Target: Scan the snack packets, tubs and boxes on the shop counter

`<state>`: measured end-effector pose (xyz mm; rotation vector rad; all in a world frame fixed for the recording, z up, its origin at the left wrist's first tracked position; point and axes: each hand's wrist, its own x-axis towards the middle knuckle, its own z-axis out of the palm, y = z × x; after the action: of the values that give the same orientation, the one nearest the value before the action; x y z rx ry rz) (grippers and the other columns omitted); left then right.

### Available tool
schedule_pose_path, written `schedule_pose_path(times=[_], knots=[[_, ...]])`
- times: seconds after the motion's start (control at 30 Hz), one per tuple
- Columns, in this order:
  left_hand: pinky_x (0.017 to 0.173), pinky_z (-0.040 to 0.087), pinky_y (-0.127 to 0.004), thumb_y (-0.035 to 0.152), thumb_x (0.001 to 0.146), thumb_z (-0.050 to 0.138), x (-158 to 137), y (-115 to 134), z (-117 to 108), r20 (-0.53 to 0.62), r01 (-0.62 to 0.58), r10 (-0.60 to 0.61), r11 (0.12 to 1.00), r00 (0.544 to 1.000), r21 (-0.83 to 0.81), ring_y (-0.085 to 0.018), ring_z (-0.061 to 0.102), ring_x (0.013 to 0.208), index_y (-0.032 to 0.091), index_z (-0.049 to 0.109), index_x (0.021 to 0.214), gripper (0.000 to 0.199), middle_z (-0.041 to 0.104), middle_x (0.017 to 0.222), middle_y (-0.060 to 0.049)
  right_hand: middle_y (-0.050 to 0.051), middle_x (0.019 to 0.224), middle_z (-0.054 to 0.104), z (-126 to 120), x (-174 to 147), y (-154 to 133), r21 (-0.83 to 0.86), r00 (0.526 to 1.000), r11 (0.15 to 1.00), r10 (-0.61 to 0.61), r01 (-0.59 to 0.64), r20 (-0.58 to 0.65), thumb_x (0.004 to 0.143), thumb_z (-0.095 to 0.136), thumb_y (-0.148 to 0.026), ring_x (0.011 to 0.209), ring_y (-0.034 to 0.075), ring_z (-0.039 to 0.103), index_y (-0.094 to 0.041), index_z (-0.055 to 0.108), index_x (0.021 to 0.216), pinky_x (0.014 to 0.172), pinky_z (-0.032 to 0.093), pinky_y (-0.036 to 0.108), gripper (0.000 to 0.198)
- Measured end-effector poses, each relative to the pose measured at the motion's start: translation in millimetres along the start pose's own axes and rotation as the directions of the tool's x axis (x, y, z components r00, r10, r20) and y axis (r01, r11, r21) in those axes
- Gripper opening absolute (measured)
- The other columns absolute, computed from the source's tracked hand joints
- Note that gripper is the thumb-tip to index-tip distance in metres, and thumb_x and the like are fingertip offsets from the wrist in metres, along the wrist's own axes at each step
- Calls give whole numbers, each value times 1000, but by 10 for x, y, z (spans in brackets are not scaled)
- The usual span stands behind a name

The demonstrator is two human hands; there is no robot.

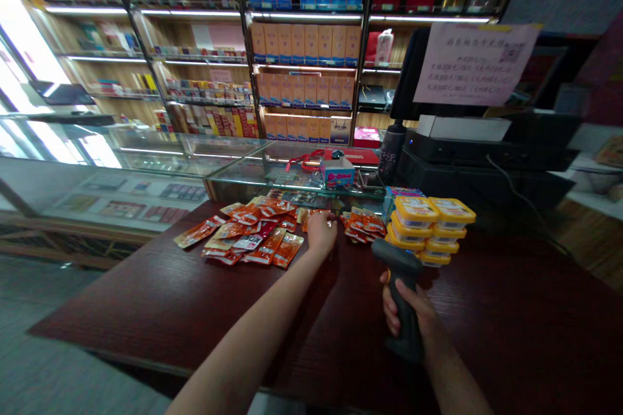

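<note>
My right hand (413, 311) is wrapped around the handle of a dark barcode scanner (399, 256), its head tilted up over the table. Farther forward, my left hand (322, 232) has its fingers curled at an orange snack packet (304, 215), which it partly hides. To its left a loose pile of orange and red snack packets (260, 227) spreads over the table. A smaller heap of similar packets (364, 224) lies just to its right. Yellow-lidded plastic tubs (417, 209) stand stacked in two columns behind the scanner.
The dark wooden table (160, 292) meets a glass display counter (233, 172) at the back. On the glass sits a small blue and pink box (337, 172). A monitor with a paper notice (474, 65) rises at the right, above black equipment (487, 178). Shelves of boxes (306, 45) line the wall.
</note>
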<state>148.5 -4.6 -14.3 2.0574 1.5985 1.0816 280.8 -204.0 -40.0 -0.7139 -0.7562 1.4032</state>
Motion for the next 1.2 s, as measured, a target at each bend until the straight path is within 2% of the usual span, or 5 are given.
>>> schedule_pose_path(times=[0.13,0.37,0.63,0.8,1.2], knots=[[95,39,-41,23,78,56,122,-224,-234,-230,181,-95,903,969,389,-31,50,111,9,60,113,37,56,115,-19,-6,54,54,-21,6,4,-5,1000,1000,4,-4,14,80,67,-45,36,7,47,-20,57,95,33,40,18,31],[86,41,-39,16,81,48,317,-505,-422,-45,137,-132,851,990,506,-33,51,108,9,68,91,24,58,112,-21,-6,54,54,-33,15,1,-18,1000,1000,16,-16,23,80,67,-45,36,7,47,-20,56,95,34,41,18,32],[63,42,-26,29,82,50,209,-554,-677,-95,104,-104,995,990,-6,-18,59,70,14,66,78,22,65,72,-6,-6,55,54,-49,0,19,-16,997,1000,25,-24,67,83,64,-44,36,7,48,-20,56,98,34,41,18,30],[54,40,-22,39,73,60,-146,-562,-628,20,119,-122,891,992,-438,-14,58,58,12,70,71,29,66,64,-3,-6,56,55,-8,-41,8,-42,993,998,40,-36,114,83,63,-44,35,7,48,-20,56,99,34,41,18,30],[60,52,-27,34,72,66,-533,-494,-383,123,220,-183,773,975,-595,-20,68,69,13,74,82,24,74,76,-8,-6,55,55,86,-112,-26,-174,991,978,122,-110,61,79,66,-47,36,7,49,-17,56,101,34,41,17,38]])
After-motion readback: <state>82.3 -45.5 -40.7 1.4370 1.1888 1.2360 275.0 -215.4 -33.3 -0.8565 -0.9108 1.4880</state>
